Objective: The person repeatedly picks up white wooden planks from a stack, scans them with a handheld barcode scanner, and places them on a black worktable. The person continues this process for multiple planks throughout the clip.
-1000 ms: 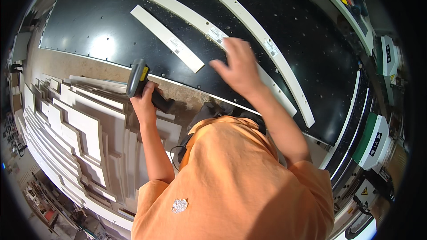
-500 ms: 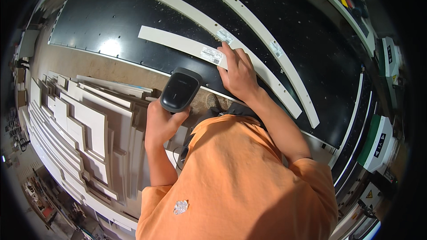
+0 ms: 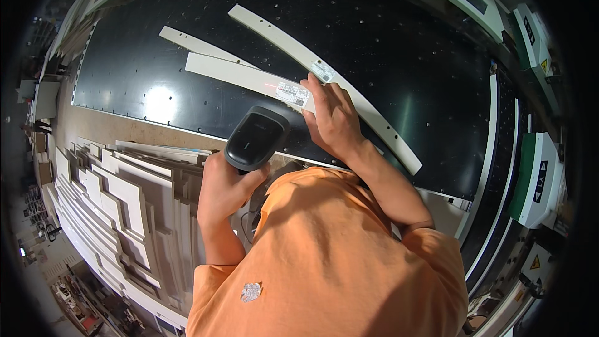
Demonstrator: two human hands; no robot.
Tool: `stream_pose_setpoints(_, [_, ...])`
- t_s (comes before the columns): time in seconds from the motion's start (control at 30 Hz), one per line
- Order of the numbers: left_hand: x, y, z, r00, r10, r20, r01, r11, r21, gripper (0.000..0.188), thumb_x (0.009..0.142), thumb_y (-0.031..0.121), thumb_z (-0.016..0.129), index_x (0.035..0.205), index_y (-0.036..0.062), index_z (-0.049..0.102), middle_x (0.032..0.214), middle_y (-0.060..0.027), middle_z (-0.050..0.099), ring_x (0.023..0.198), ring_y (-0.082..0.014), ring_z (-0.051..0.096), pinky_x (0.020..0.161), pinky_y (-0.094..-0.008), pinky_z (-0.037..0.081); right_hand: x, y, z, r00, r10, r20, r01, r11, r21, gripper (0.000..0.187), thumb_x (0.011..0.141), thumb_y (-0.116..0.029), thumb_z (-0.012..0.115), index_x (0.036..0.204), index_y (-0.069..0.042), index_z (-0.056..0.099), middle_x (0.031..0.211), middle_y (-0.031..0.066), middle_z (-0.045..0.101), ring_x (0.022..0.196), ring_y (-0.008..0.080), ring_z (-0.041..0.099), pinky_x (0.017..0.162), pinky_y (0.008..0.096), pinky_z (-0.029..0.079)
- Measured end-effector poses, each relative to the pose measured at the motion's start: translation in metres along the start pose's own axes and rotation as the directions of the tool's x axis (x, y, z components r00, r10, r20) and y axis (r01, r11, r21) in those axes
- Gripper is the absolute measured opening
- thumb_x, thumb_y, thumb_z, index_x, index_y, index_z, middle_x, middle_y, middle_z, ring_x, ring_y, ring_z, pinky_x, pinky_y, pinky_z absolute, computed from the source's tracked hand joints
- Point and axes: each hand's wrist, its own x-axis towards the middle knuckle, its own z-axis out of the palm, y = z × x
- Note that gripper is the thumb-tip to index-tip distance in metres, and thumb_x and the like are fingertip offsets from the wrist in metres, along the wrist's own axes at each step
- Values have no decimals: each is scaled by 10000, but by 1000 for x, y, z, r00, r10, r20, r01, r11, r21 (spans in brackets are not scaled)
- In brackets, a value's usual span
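Beyond the fingertips of both hands, a black perforated machine bed [image 3: 187,43] fills the upper view, glare patch on its left part. Stacked white cut panels [image 3: 125,212] lie well left of and below the left hand, on a lower surface. A long curved white strip [image 3: 362,97] runs diagonally just past the right fingertips. A straight white strip [image 3: 237,76] lies under the right fingers; a thinner strip [image 3: 193,43] sits behind it, farther from the hand. Right hand [image 3: 334,118] rests flat, fingers spread and pressing on the straight strip's near end, gripping nothing. Left hand [image 3: 221,190] is closed in a full grasp on the handle of a black handheld barcode scanner [image 3: 256,137], its head aimed toward the right fingers. A small white barcode label [image 3: 292,94] sits on the strip, touching the right index fingertip; a faint red line falls just left of it.
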Motion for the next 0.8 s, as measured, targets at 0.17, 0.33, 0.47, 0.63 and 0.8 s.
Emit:
stream_pose_setpoints(0.17, [0, 25, 28, 999, 35, -17, -35, 999, -2, 185, 805, 142, 749, 762, -10, 651, 493, -17, 558, 404, -74, 502, 423, -279, 398, -13, 24, -22, 999, -33, -41, 34, 999, 12, 823, 772, 21, 741, 1486, 77, 336, 1232, 191, 666, 988, 335, 624, 863, 438, 484])
stream_pose_setpoints(0.33, [1, 45, 40, 1000, 24, 16, -25, 998, 60, 175, 816, 121, 743, 763, -12, 641, 498, -18, 562, 405, -74, 511, 418, -272, 392, -20, 37, -35, 996, -38, -78, 40, 999, 30, 817, 781, 34, 729, 1488, 86, 324, 1225, 198, 654, 967, 333, 616, 861, 443, 482])
stream_pose_setpoints(0.47, [5, 53, 47, 1000, 6, 8, -7, 997, 82, 196, 819, 131, 742, 748, -14, 632, 508, -18, 571, 404, -79, 509, 417, -277, 392, -21, 46, -43, 995, -20, -97, 23, 999, 32, 766, 802, 19, 706, 1472, 114, 346, 1136, 200, 646, 942, 326, 607, 859, 440, 494])
stream_pose_setpoints(0.63, [28, 41, 49, 995, 52, -80, -48, 998, 50, 193, 813, 140, 731, 780, -30, 645, 514, -16, 547, 424, -85, 504, 428, -290, 397, -27, 68, -53, 992, 6, -123, -8, 1000, -19, 749, 811, 3, 711, 1460, 126, 359, 1082, 199, 640, 907, 311, 601, 837, 428, 498])
stream_pose_setpoints(0.8, [54, -10, 46, 991, -40, -129, 13, 980, -199, 266, 810, 152, 716, 981, -49, 692, 744, -56, 654, 621, -125, 597, 565, -277, 460, -37, 86, -61, 992, 93, -88, -96, 995, -32, 779, 791, 8, 739, 1471, 81, 366, 1168, 185, 664, 931, 319, 617, 865, 440, 494])
